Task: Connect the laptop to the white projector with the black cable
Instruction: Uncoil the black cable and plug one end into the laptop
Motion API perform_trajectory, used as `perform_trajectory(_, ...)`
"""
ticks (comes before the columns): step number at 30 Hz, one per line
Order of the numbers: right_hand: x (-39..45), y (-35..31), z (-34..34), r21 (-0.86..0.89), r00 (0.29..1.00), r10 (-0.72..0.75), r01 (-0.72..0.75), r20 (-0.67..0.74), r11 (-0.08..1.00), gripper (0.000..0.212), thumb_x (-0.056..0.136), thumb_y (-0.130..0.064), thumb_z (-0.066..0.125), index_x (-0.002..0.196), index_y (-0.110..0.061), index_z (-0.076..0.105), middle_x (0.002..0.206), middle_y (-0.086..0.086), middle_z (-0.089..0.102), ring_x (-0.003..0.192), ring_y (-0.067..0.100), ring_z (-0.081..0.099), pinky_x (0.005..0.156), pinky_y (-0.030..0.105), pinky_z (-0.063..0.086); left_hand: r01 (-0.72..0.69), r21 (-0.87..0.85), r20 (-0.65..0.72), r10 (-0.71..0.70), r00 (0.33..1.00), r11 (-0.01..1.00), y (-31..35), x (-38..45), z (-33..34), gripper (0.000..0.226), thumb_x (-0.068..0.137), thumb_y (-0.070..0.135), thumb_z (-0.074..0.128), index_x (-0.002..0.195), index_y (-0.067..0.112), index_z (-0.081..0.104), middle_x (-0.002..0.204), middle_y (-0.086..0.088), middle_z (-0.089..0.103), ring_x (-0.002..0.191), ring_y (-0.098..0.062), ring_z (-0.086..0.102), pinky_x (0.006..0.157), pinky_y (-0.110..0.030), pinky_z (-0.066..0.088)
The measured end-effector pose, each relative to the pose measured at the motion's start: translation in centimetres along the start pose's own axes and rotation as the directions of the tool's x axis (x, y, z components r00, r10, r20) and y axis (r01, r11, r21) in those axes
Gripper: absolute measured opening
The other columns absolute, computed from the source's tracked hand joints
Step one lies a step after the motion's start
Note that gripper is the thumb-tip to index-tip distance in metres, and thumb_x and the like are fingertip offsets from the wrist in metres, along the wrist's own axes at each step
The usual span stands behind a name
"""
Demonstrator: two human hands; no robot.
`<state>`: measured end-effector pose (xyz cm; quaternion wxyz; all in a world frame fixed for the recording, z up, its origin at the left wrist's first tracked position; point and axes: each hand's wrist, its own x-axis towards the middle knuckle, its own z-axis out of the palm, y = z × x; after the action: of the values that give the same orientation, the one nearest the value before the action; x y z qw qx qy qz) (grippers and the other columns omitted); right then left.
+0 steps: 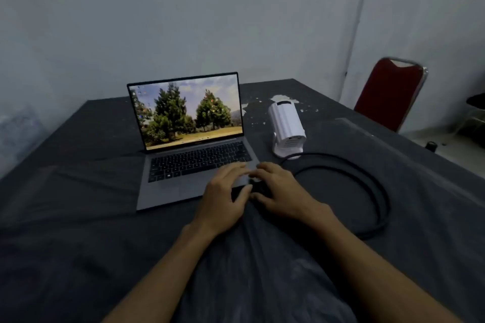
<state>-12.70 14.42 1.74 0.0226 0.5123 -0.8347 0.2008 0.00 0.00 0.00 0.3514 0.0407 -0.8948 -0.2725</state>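
Observation:
An open grey laptop (189, 139) with a tree wallpaper stands on the dark table. To its right stands the white projector (286, 126), with one end of the black cable (372, 191) reaching its base. The cable loops wide to the right and back toward my hands. My left hand (225, 196) rests on the laptop's right front corner. My right hand (280, 194) lies just right of it, fingers curled over the cable's dark plug end at the laptop's right edge. The plug itself is mostly hidden between my hands.
A dark cloth covers the table (78, 217). A red chair (391, 94) stands at the far right past the table's edge. A white wall rises behind the table. A small dark object (430, 145) sits on the floor at right.

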Motion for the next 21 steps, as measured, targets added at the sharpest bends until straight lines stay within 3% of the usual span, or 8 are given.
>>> perform_trajectory(3,0.3,-0.1,0.2,-0.076,0.996,0.06,-0.065,-0.062,0.995,0.053,0.088,-0.045,0.069,0.132,-0.016,0.062,0.142,0.012,0.054,0.133,0.032,0.05,0.106,0.046,0.045,0.028,0.034,-0.045,-0.026,0.999,0.999,-0.6,0.2,-0.2,0.027,0.094,0.02,0.074,0.12,0.013,0.076,0.136,-0.001,0.069,0.13,-0.015,0.06,0.108,-0.033,0.051)
perform_trajectory(7,-0.2,0.2,-0.5,-0.189,0.938,0.295,-0.328,-0.18,0.926,0.06,0.083,-0.059,0.066,0.125,-0.016,0.059,0.128,0.014,0.054,0.119,0.034,0.05,0.097,0.042,0.046,0.034,0.042,-0.061,-0.032,0.998,0.999,-0.4,0.0,0.1,0.018,0.094,0.019,0.075,0.109,0.01,0.079,0.126,-0.002,0.073,0.12,-0.014,0.065,0.102,-0.033,0.055)
perform_trajectory(9,-0.4,0.6,-1.1,-0.181,0.899,0.413,-0.435,-0.147,0.882,0.069,0.08,-0.067,0.066,0.126,-0.016,0.055,0.127,0.017,0.055,0.117,0.037,0.052,0.097,0.044,0.046,0.032,0.037,-0.054,-0.03,0.998,0.999,-0.5,-0.1,0.0,0.016,0.095,0.02,0.074,0.106,0.01,0.08,0.122,-0.001,0.074,0.117,-0.013,0.066,0.099,-0.032,0.056)
perform_trajectory(11,-0.4,1.0,-1.7,-0.132,0.868,0.491,-0.497,-0.077,0.858,0.07,0.08,-0.067,0.068,0.124,-0.014,0.055,0.127,0.02,0.057,0.115,0.041,0.057,0.097,0.046,0.049,0.029,0.036,-0.045,-0.028,0.999,0.999,-0.4,-0.1,0.0,0.015,0.095,0.021,0.073,0.103,0.011,0.08,0.118,0.0,0.074,0.113,-0.012,0.067,0.096,-0.031,0.056)
perform_trajectory(16,-0.7,1.6,-3.3,0.061,0.81,0.587,-0.586,0.018,0.808,0.045,0.072,-0.04,0.071,0.107,-0.016,0.056,0.116,0.013,0.061,0.105,0.037,0.061,0.089,0.044,0.055,-0.008,0.047,-0.019,0.009,1.0,0.999,-0.1,-0.1,-0.1,0.012,0.094,0.022,0.072,0.099,0.014,0.079,0.103,0.004,0.076,0.099,-0.01,0.068,0.087,-0.033,0.059)
perform_trajectory(21,-0.6,2.3,-3.5,0.219,0.748,0.66,-0.657,0.07,0.722,0.058,0.063,-0.033,0.076,0.11,-0.01,0.049,0.106,0.009,0.057,0.102,0.035,0.063,0.079,0.036,0.049,-0.017,0.061,0.022,0.015,1.0,0.998,0.0,-0.2,-0.1,0.012,0.095,0.024,0.069,0.095,0.017,0.078,0.094,0.007,0.075,0.091,-0.009,0.067,0.081,-0.036,0.057)
